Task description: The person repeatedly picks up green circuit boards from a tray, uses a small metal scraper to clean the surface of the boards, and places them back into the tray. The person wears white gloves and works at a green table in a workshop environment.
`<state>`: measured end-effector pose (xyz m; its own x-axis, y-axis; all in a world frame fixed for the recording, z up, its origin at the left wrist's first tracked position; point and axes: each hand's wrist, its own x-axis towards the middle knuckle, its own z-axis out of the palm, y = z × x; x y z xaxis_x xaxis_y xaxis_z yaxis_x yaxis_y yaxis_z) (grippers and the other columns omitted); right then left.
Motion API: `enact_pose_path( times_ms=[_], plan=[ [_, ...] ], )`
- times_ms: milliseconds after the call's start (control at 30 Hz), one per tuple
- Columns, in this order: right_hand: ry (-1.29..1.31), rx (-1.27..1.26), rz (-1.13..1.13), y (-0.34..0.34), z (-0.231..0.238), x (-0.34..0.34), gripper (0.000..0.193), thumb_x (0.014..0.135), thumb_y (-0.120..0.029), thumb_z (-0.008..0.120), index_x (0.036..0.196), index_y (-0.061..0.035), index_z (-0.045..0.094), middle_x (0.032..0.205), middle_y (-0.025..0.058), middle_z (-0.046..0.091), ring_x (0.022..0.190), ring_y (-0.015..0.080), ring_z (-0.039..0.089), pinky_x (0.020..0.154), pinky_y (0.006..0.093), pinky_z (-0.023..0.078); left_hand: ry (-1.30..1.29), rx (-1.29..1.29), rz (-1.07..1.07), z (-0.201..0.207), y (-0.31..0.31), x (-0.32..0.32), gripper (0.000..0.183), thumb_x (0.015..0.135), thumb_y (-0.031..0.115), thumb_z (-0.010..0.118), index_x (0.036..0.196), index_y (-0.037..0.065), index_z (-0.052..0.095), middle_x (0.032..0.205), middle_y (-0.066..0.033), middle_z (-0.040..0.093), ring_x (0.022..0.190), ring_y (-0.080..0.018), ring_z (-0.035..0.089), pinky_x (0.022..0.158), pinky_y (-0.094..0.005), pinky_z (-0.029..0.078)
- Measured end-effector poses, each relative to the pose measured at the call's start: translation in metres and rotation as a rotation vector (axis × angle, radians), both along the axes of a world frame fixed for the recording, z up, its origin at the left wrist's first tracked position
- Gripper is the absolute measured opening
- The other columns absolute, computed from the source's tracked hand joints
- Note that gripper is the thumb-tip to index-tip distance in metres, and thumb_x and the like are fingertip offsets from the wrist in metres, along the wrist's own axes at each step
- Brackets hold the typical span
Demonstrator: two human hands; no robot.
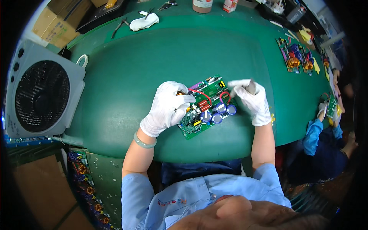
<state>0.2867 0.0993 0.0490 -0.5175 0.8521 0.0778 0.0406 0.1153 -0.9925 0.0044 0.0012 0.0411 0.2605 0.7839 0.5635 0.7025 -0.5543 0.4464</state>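
A green circuit board (195,132) lies tilted on the green mat in front of me, crowded with blue capacitors (217,118), red wires and small parts. My left hand (165,105), in a white glove, grips its left side; the fingers cover most of a copper coil (180,93) there. Just off the board's right edge hovers my right hand (251,100), also gloved in white. Its fingers are bent together and blurred, with a greyish thing among them too smeared to name. A red wire loop (225,97) on the board is nearest to that hand.
A grey box fan (42,92) stands at the left. Pliers (120,28), a white cloth (144,22) and a bottle (202,5) lie or stand along the far edge. More boards with coils (293,61) sit at the far right, beyond which a co-worker's gloved hands (322,110) handle another board.
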Motion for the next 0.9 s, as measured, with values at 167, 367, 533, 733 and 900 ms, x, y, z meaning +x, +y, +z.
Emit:
enact_pose_path(
  times_ms=[167,367,533,733,900],
  plan=[
    [-0.269,0.187,0.139,-0.008,0.000,-0.013,0.028,0.088,-0.008,0.065,0.116,-0.0067,0.068,0.098,0.0106,0.068,0.083,0.0207,0.066,0.075,0.0314,0.052,0.379,0.020,0.245,0.005,0.007,0.031,0.034,0.074,0.006,0.065,0.108,0.009,0.068,0.099,-0.0107,0.057,0.093,-0.0304,0.054,0.087,-0.0446,0.044],
    [-0.382,0.122,0.174,-0.006,0.002,-0.007,0.024,0.085,-0.007,0.063,0.108,-0.0029,0.071,0.088,0.0065,0.068,0.078,0.0122,0.061,0.071,0.0261,0.050,0.198,-0.067,0.289,0.019,0.014,0.052,0.051,0.085,0.024,0.070,0.130,0.003,0.060,0.117,-0.0165,0.059,0.108,-0.0328,0.054,0.095,-0.0423,0.043],
    [-0.371,-0.123,0.145,0.004,-0.002,-0.008,0.020,0.085,-0.016,0.063,0.097,-0.0015,0.073,0.073,0.0076,0.069,0.069,0.0110,0.062,0.067,0.0307,0.050,-0.575,-0.359,-0.221,0.013,0.002,0.031,0.039,0.099,0.028,0.058,0.118,-0.005,0.065,0.115,-0.0185,0.067,0.109,-0.0311,0.063,0.099,-0.0422,0.047],
    [0.127,-0.581,0.217,0.026,-0.020,0.019,0.026,0.086,-0.022,0.068,0.097,0.0016,0.069,0.078,0.0072,0.067,0.053,0.0044,0.047,0.047,0.0196,0.032,-0.894,-0.441,-0.295,0.010,-0.009,0.020,0.040,0.098,0.032,0.058,0.106,-0.006,0.068,0.101,-0.0213,0.068,0.087,-0.0306,0.069,0.085,-0.0416,0.053],
    [0.372,-0.700,0.350,0.027,-0.031,0.026,0.031,0.087,-0.022,0.067,0.103,0.0035,0.064,0.081,0.0059,0.060,0.050,0.0019,0.039,0.042,0.0169,0.025,-0.714,-0.387,-0.140,0.009,-0.007,0.016,0.047,0.102,0.039,0.046,0.087,0.001,0.068,0.079,-0.0119,0.066,0.070,-0.0229,0.060,0.076,-0.0360,0.047]
  ],
)
